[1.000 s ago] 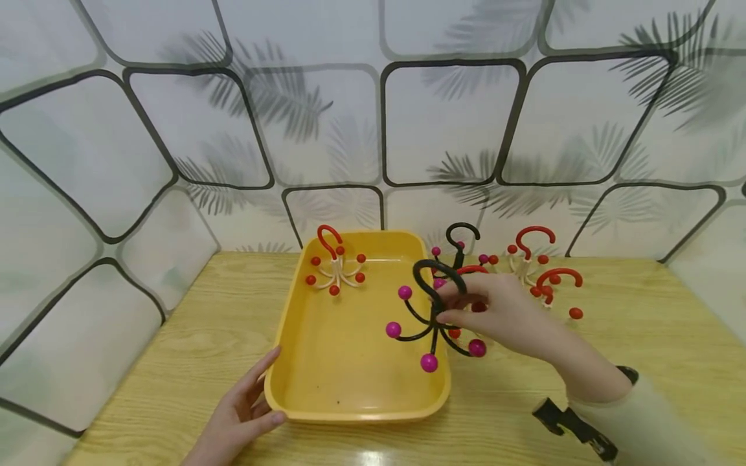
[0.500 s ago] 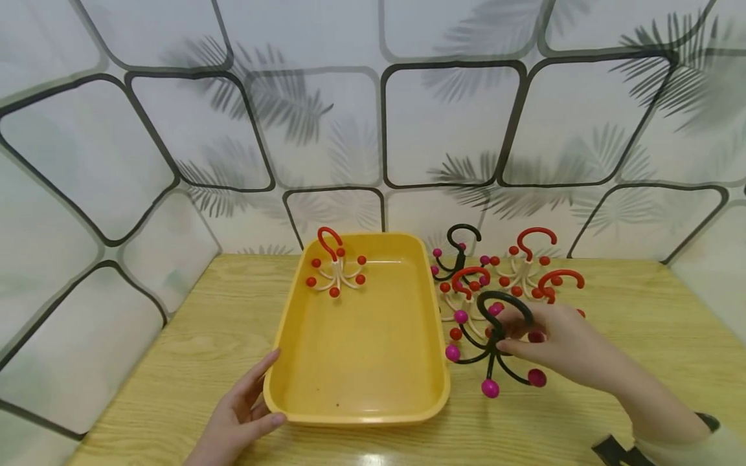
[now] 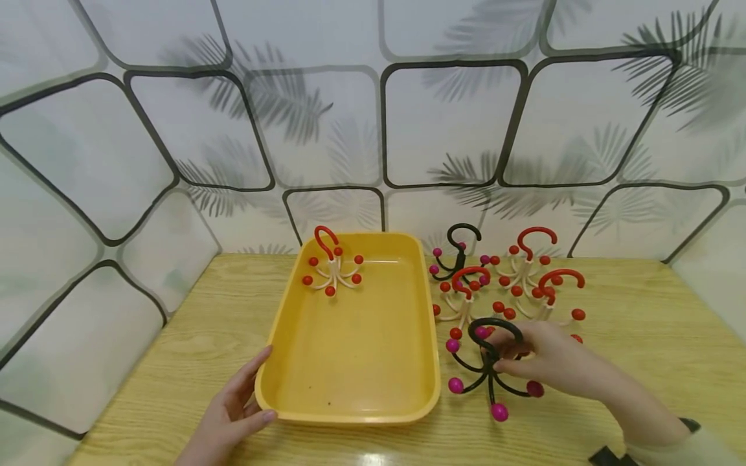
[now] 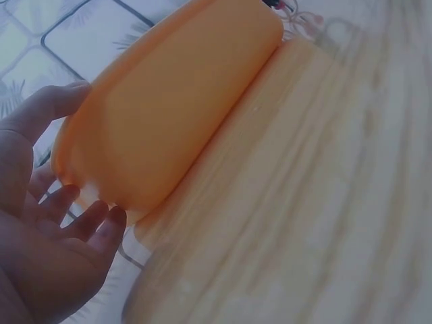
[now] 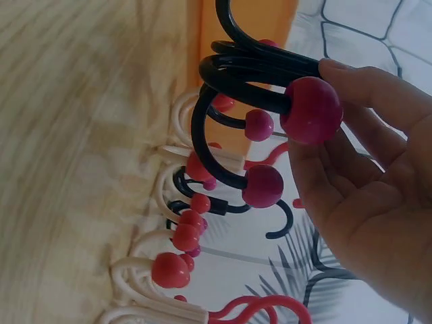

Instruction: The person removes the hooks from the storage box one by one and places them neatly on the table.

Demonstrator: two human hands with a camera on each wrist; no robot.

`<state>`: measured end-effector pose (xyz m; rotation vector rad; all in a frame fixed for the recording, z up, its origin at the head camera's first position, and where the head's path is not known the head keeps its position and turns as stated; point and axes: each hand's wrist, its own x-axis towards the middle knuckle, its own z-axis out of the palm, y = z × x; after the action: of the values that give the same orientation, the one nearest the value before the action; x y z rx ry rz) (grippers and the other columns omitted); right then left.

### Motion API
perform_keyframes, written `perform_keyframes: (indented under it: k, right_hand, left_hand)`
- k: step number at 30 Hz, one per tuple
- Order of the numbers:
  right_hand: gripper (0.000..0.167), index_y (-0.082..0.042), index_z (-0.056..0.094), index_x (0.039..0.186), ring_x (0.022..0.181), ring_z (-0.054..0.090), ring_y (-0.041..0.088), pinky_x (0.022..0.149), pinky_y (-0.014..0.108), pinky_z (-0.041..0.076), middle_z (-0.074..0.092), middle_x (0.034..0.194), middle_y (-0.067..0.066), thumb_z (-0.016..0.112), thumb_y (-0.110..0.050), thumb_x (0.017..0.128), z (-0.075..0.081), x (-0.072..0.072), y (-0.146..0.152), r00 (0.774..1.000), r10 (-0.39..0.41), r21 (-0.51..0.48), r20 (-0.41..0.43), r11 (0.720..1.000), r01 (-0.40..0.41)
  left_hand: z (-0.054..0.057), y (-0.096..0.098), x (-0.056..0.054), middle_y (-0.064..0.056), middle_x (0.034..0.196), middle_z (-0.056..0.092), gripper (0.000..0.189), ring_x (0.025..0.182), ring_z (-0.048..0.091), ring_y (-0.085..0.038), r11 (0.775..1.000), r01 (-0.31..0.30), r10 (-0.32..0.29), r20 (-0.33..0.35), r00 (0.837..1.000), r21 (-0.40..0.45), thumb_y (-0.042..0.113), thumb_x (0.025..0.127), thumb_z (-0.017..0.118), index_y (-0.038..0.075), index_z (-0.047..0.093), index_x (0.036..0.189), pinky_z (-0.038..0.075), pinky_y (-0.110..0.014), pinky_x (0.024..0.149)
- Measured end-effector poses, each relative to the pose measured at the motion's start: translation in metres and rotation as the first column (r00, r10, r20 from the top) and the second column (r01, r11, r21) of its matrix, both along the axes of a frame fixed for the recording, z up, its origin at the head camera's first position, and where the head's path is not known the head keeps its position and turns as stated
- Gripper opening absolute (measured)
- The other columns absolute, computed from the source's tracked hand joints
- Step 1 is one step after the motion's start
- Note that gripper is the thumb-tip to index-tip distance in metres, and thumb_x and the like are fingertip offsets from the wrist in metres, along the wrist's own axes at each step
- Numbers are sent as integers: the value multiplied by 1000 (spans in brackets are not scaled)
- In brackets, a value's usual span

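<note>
My right hand [image 3: 548, 356] pinches the stem of a black multi-hook hanger [image 3: 489, 366], right of the yellow tray [image 3: 350, 418]. Its curved arms spread outward below the hook and end in magenta balls; whether they touch the table I cannot tell. In the right wrist view, thumb and fingers hold this black hanger [image 5: 263, 74] from the right. My left hand [image 3: 224, 411] grips the tray's near left corner, thumb at the front and fingers along the left side. Inside the tray, at the far left, stands a cream hanger [image 3: 334, 272] with a red hook and red balls.
Behind my right hand, several hangers stand close together: another black hanger [image 3: 460, 260] at the back, and cream ones with red hooks, such as the cream hanger [image 3: 526, 266] near the wall [image 3: 326, 129]. All this is on a wooden table [image 3: 192, 349].
My right hand has carried the black hanger from over the tray's right rim to the right, then lower and nearer. The left hand and tray have shifted slightly left.
</note>
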<state>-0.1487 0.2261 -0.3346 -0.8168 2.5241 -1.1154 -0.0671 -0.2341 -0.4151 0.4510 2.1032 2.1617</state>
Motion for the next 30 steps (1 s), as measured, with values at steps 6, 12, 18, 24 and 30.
perform_keyframes:
  k: [6, 12, 18, 24, 30]
  right_hand:
    - [20, -3, 69, 99, 79, 66, 8, 67, 26, 56, 69, 91, 0, 74, -16, 84, -10, -4, -6, 1000, 23, -46, -2, 999, -23]
    - [19, -6, 69, 97, 79, 66, 8, 68, 26, 56, 69, 89, -2, 74, -19, 84, -18, -8, -11, 1000, -9, -40, -8, 999, 9]
    - [21, -5, 70, 98, 77, 65, 7, 67, 25, 55, 70, 87, -3, 75, -19, 83, -24, -10, -14, 999, -31, -21, -43, 999, 30]
    - [23, -3, 70, 99, 78, 65, 8, 67, 24, 54, 70, 89, -1, 76, -18, 82, -27, -10, -15, 997, -67, -5, -30, 998, 66]
    - [24, -4, 70, 98, 77, 64, 7, 65, 23, 54, 69, 89, -1, 77, -19, 82, -28, -9, -16, 997, -71, 7, -36, 997, 72]
  left_hand:
    - [-1, -1, -1, 13, 147, 34, 75, 128, 39, 0, 1000, -4, 4, 8, 1000, -12, -10, 89, 57, 5, 19, 152, 46, -24, 95]
    - [-1, -1, -1, 13, 147, 34, 75, 128, 40, 0, 1000, -8, 9, 20, 1000, -17, -9, 89, 57, 6, 19, 153, 46, -24, 95]
    - [-1, -2, 0, 12, 146, 35, 75, 127, 40, 0, 1000, -9, 10, 23, 1000, -16, -9, 89, 57, 6, 19, 153, 45, -24, 95]
    - [-1, -2, 0, 12, 146, 33, 76, 128, 39, 0, 1000, -1, 1, 25, 1000, -9, -9, 89, 57, 7, 19, 153, 45, -24, 95]
    - [-1, -2, 0, 11, 147, 32, 76, 128, 39, 1, 1000, -6, 6, 28, 1000, -14, -9, 89, 58, 7, 19, 153, 44, -23, 96]
